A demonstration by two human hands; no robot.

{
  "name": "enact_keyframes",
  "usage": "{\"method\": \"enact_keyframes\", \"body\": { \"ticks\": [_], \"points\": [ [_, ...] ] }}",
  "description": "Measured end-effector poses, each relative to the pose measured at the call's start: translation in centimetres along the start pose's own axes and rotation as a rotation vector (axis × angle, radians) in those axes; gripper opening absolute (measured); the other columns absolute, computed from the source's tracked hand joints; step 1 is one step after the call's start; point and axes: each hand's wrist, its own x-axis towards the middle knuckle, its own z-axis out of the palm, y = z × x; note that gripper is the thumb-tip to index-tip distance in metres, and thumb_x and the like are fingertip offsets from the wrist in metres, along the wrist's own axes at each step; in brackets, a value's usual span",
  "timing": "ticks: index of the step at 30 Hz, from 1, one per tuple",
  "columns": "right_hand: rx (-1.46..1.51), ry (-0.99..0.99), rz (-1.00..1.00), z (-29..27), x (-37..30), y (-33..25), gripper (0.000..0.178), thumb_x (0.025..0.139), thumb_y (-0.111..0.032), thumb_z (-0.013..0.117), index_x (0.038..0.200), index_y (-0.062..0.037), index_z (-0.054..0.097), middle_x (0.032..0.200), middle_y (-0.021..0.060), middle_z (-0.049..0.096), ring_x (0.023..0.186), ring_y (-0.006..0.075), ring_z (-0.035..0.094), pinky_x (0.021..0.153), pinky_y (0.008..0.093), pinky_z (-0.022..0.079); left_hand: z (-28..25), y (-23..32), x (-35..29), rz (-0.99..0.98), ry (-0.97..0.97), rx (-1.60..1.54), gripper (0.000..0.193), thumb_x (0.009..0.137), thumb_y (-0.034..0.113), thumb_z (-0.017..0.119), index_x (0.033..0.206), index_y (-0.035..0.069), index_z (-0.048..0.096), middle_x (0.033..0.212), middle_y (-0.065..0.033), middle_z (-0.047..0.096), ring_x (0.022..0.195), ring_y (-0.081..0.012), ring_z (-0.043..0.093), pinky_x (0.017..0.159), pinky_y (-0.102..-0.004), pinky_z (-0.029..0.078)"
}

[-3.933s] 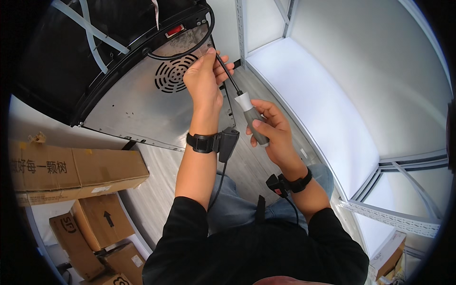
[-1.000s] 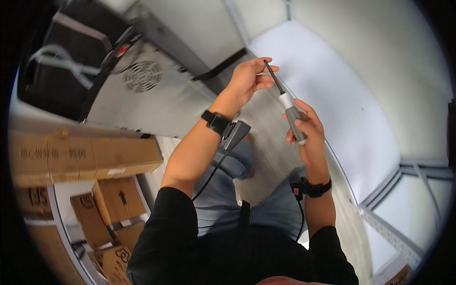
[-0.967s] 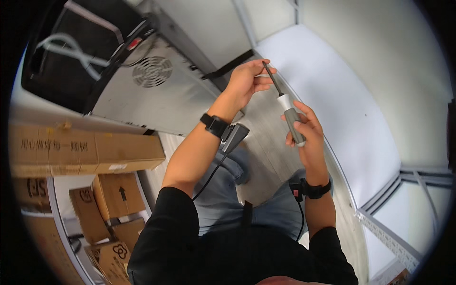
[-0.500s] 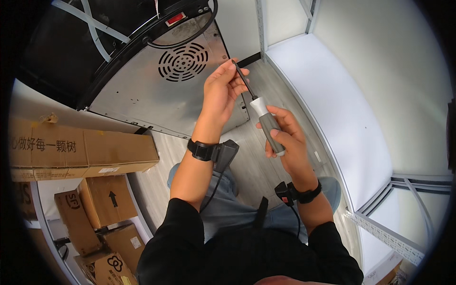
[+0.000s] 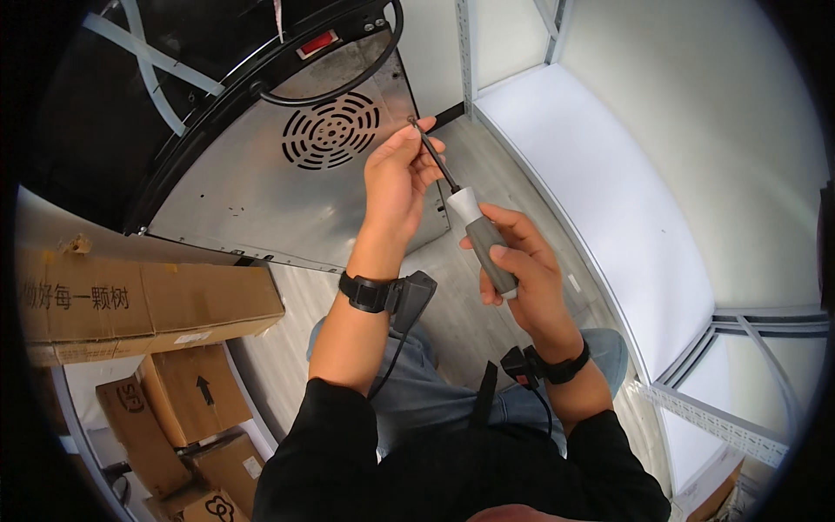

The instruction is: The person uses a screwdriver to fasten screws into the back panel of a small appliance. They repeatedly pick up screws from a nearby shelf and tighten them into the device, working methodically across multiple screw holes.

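A screwdriver (image 5: 484, 248) with a grey handle, a pale collar and a dark shaft slants up and left. My right hand (image 5: 531, 270) is wrapped around its handle. With thumb and fingers, my left hand (image 5: 396, 174) pinches the shaft close to the tip. That tip overlaps a small dark spot near the right edge of a metal panel (image 5: 261, 200) on a black appliance; whether they touch, I cannot tell. Anything small between my left fingertips is hidden. Round vent slots (image 5: 330, 130) lie left of the tip.
A black cable (image 5: 348, 91) loops over the panel beside a red switch (image 5: 317, 43). Cardboard boxes (image 5: 200, 291) are stacked on the left. A white shelf (image 5: 600, 200) with metal uprights (image 5: 466, 52) runs along the right. Pale wood-look flooring (image 5: 287, 348) lies below.
Both hands and the screwdriver have shifted slightly left and down in view, the tip ending over the panel's edge. The whole scene has also shifted a little. My grips look the same.
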Motion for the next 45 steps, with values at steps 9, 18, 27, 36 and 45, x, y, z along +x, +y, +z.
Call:
{"method": "enact_keyframes", "body": {
  "ticks": [9, 18, 27, 36, 45],
  "points": [
    [0.086, -0.019, 0.055, -1.3, 0.3, -0.3, 0.045, 0.087, -0.010, 0.045, 0.131, -0.0009, 0.041, 0.105, 0.0193, 0.059, 0.052, 0.0159, 0.057, 0.043, 0.0246, 0.040, -0.4, -1.0, 0.8, -0.034, -0.067, 0.001, 0.030, 0.097, 0.016, 0.044, 0.113, -0.006, 0.056, 0.081, -0.0090, 0.064, 0.063, -0.0104, 0.059, 0.057, -0.0216, 0.053],
    [0.098, -0.001, 0.070, -1.0, 0.2, -0.8, 0.044, 0.088, -0.009, 0.043, 0.131, -0.0012, 0.041, 0.104, 0.0192, 0.059, 0.052, 0.0174, 0.058, 0.043, 0.0250, 0.042, 0.0, -0.3, 0.7, -0.073, -0.067, -0.039, 0.031, 0.098, 0.016, 0.044, 0.115, -0.007, 0.054, 0.082, -0.0097, 0.065, 0.062, -0.0104, 0.059, 0.057, -0.0223, 0.054],
    [0.088, 0.029, 0.057, -0.3, 0.1, -1.1, 0.046, 0.086, -0.012, 0.043, 0.130, 0.0019, 0.042, 0.102, 0.0228, 0.058, 0.049, 0.0172, 0.056, 0.040, 0.0243, 0.041, 0.2, -0.4, 0.5, -0.028, -0.056, -0.012, 0.031, 0.098, 0.014, 0.043, 0.117, -0.008, 0.053, 0.082, -0.0098, 0.064, 0.063, -0.0104, 0.059, 0.057, -0.0228, 0.054],
    [-0.311, 0.115, 0.004, 0.6, -0.2, -0.2, 0.049, 0.081, 0.003, 0.055, 0.127, -0.0043, 0.042, 0.111, 0.0111, 0.049, 0.067, 0.0124, 0.057, 0.047, 0.0233, 0.044, 0.0, 0.0, -0.5, -0.019, -0.059, 0.115, 0.029, 0.093, 0.016, 0.056, 0.115, -0.004, 0.056, 0.084, -0.0071, 0.064, 0.061, -0.0094, 0.060, 0.053, -0.0210, 0.052],
    [-0.486, 0.094, -0.175, 0.0, 0.4, 2.5, 0.047, 0.084, -0.003, 0.057, 0.128, -0.0049, 0.040, 0.111, 0.0146, 0.051, 0.077, 0.0203, 0.059, 0.049, 0.0236, 0.047, -0.3, -0.2, -0.1, -0.016, -0.013, 0.231, 0.029, 0.088, 0.010, 0.063, 0.114, -0.002, 0.058, 0.078, -0.0048, 0.063, 0.059, -0.0110, 0.061, 0.051, -0.0200, 0.051]
  ]
}}
